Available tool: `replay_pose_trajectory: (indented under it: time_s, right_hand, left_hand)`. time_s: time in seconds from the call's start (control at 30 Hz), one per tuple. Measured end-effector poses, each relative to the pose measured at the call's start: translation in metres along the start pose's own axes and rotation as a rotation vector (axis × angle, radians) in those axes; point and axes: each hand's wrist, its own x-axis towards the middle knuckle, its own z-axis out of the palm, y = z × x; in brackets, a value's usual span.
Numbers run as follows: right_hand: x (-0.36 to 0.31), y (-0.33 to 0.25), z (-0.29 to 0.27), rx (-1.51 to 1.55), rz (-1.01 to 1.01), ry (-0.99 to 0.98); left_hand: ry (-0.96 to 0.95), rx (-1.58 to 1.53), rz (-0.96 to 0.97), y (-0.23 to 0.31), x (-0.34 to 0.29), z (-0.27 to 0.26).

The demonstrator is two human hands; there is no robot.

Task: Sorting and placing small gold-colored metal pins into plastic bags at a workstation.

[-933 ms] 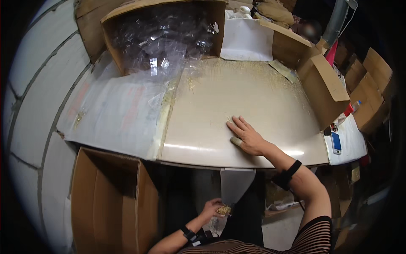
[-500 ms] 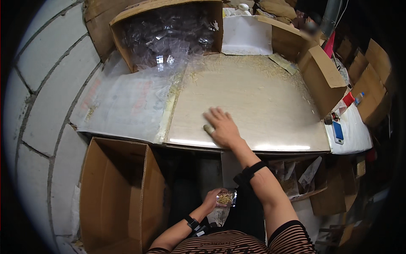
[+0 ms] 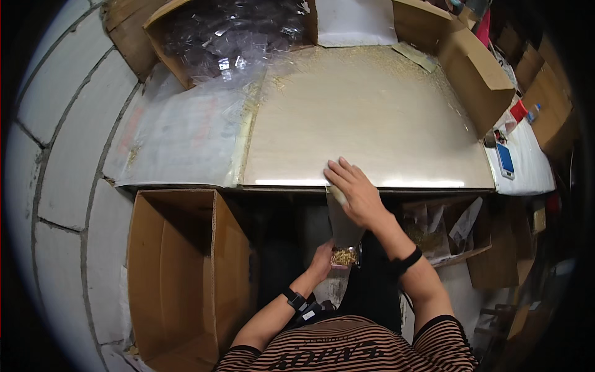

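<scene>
My left hand [image 3: 320, 260], below the table's front edge, grips a small clear plastic bag [image 3: 344, 256] with small golden stick-like pieces in it. My right hand [image 3: 356, 195] is at the front edge of the pale tabletop [image 3: 365, 118], palm down, with its fingers stretched out and a light covering on the thumb. Nothing shows in this hand, though its palm is hidden. Under it, a grey strip-like panel [image 3: 344, 228] hangs from the edge down to the bag's mouth.
Many clear bags [image 3: 235, 43] fill a tipped cardboard box [image 3: 176, 65] at the back left. An open cardboard box [image 3: 173, 279] stands below at left. Cardboard walls [image 3: 480, 80] border the table's right side, beside a blue-topped scale [image 3: 505, 160]. Golden bits lie scattered on the tabletop's far part.
My right hand has come from the tabletop back to the front edge, over the grey panel. The bag in my left hand now sits against the panel's lower end. The view has shifted.
</scene>
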Motion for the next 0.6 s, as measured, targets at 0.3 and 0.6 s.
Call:
replay_pose_trajectory:
  time_s: [0.3,0.6]
  right_hand:
    - [-0.142,-0.027,-0.027,0.549,0.381,0.048]
    - [-0.184,-0.043,-0.01,0.456,0.362,0.062]
  left_hand:
    - [-0.013,-0.054,0.082,-0.01,-0.01,-0.003]
    - [-0.085,0.05,0.029,-0.003,-0.05,0.014]
